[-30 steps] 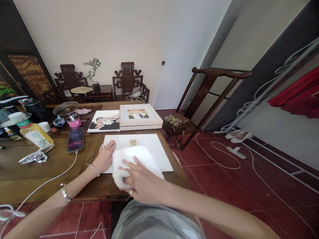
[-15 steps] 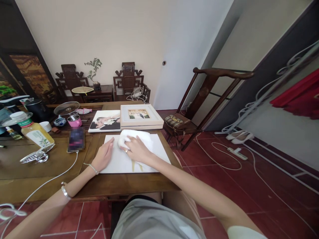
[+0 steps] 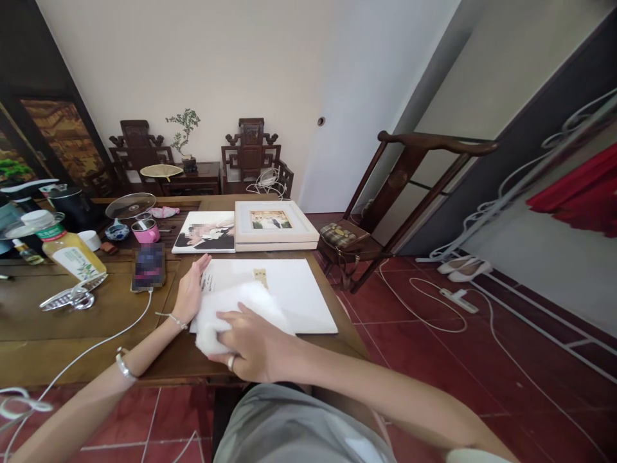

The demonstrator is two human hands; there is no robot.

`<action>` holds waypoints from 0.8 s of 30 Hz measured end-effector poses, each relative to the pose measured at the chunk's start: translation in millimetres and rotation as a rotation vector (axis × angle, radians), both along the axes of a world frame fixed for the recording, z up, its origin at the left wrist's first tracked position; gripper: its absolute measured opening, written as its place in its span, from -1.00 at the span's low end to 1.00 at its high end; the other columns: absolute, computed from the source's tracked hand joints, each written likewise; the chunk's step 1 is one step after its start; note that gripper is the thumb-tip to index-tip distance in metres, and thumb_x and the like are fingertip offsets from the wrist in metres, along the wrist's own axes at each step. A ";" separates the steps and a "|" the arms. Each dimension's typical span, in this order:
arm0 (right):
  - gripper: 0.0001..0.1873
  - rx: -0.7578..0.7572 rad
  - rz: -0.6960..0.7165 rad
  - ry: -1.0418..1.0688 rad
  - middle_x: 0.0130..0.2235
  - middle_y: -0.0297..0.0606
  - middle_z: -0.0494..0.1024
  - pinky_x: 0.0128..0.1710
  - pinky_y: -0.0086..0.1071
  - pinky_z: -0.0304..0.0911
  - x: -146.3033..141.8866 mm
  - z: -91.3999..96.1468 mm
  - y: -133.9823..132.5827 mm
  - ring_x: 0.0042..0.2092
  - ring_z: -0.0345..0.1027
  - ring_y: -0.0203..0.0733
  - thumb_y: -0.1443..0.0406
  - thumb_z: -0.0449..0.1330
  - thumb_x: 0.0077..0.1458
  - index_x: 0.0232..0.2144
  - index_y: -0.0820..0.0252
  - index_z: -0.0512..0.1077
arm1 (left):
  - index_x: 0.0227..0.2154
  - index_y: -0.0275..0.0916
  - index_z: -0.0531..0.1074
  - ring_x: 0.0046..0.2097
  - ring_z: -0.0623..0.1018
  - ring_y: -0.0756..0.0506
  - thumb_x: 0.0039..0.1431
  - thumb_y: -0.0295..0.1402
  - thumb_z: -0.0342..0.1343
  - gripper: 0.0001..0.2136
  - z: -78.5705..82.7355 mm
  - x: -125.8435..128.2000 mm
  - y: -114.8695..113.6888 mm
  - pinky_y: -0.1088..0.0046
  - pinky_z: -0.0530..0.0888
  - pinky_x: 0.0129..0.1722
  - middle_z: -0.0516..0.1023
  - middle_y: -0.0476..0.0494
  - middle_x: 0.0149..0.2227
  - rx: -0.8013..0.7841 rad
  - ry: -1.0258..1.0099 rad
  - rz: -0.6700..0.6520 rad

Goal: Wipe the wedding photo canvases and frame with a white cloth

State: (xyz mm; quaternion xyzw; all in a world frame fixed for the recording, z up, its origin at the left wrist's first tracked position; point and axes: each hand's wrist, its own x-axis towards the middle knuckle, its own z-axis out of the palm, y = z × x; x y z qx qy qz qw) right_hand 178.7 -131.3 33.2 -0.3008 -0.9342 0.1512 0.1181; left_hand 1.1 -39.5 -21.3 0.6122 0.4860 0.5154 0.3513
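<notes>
A white board (image 3: 311, 296) lies flat on the wooden table, with a small tan patch near its middle and faint print at its left side. My right hand (image 3: 258, 344) grips a bunched white cloth (image 3: 255, 299), pressed over the board's near left part and hanging past its front edge. The cloth hides that corner. Against the board's left edge rests my left hand (image 3: 189, 292), its fingers stretched out and holding nothing. Behind the board are a photo print (image 3: 205, 233) and a white picture frame (image 3: 294, 225).
On the left of the table (image 3: 120, 350) stand a juice-coloured bottle (image 3: 72, 251), a pink cup (image 3: 145, 231), a metal hair clip (image 3: 74, 296) and a phone (image 3: 148, 267) on a white cable. A wooden chair (image 3: 400, 173) with a checked bag (image 3: 340, 236) is at the right.
My right hand has drawn the cloth toward me and left, from the board's far part to its near edge. The tan patch now shows higher on the board. My left hand stays at the left edge.
</notes>
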 end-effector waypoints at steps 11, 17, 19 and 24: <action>-0.55 -0.213 -0.437 0.187 -0.38 -0.18 0.51 -0.34 -0.39 0.16 42.2 1.0 86.3 -0.31 0.37 -0.12 0.08 -0.09 0.24 -0.49 0.23 0.39 | 0.11 -0.26 0.30 0.21 0.30 -0.22 0.28 -0.20 -0.18 -0.57 -3.5 7.5 -11.6 0.04 0.10 0.23 0.34 -0.25 0.16 0.106 0.709 -0.159; -0.52 -0.220 -0.523 0.270 -0.29 -0.13 0.52 -0.32 -0.41 0.18 13.9 3.7 122.7 -0.29 0.36 -0.14 0.04 -0.11 0.24 -0.41 0.28 0.39 | 0.09 -0.20 0.32 0.26 0.20 -0.24 0.26 -0.29 -0.18 -0.61 -6.2 8.5 -13.4 -0.08 0.02 0.22 0.25 -0.22 0.22 0.112 0.872 -0.211; -0.49 -0.219 -0.464 0.261 -0.29 -0.13 0.52 -0.30 -0.43 0.18 -1.2 5.7 131.5 -0.30 0.36 -0.17 0.03 -0.11 0.24 -0.40 0.32 0.40 | 0.06 -0.18 0.34 0.22 0.27 -0.24 0.25 -0.32 -0.17 -0.63 -4.8 8.2 -13.0 -0.08 0.05 0.21 0.31 -0.20 0.18 0.148 0.878 -0.211; -0.49 -0.217 -0.310 0.225 -0.27 -0.17 0.52 -0.18 -0.46 0.15 -33.3 16.9 143.6 -0.17 0.34 -0.18 0.05 -0.03 0.22 -0.37 0.44 0.41 | -0.10 -0.23 0.46 0.04 0.44 -0.23 0.22 -0.38 -0.15 -0.69 -1.1 8.0 -12.3 0.05 0.17 0.17 0.52 -0.21 -0.08 0.229 0.897 -0.212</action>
